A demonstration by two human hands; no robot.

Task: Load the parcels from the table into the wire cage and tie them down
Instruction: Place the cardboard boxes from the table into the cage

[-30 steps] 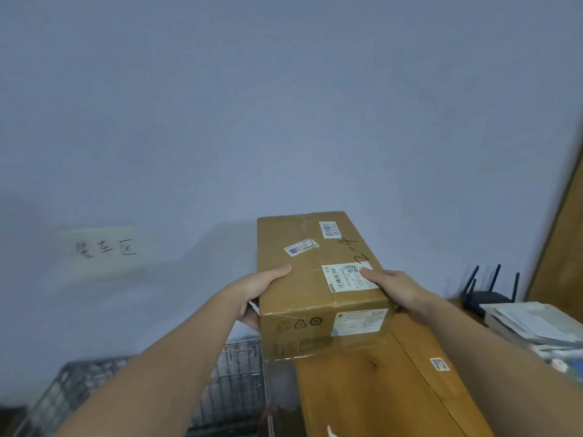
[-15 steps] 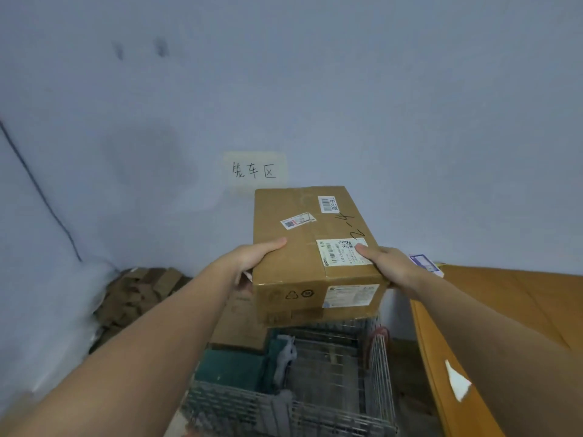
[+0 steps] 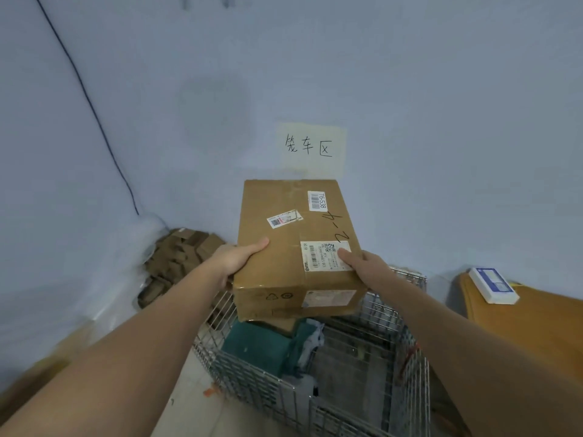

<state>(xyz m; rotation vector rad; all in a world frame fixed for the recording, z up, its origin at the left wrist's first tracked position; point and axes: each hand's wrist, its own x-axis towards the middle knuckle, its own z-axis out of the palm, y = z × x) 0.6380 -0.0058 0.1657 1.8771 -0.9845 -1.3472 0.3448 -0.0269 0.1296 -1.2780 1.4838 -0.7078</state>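
A brown cardboard parcel [image 3: 284,247] with white labels hangs in the air above the wire cage [image 3: 410,383]. My left hand [image 3: 235,261] grips its left edge, thumb on top. My right hand [image 3: 366,266] grips its right edge, thumb lying on a white label. Inside the cage lie a teal parcel [image 3: 255,348] and a grey one beside it, partly hidden under the carried parcel. A small white and blue parcel [image 3: 493,285] rests on the wooden table [image 3: 536,323] at the right.
A pile of flattened cardboard [image 3: 176,263] lies in the corner at the left, past the cage. A paper sign [image 3: 310,149] is taped to the wall ahead. A black cable [image 3: 91,105] runs down the left wall.
I have turned left from the table with the parcel in both hands. It now hangs over the cage, which has come fully into view below.
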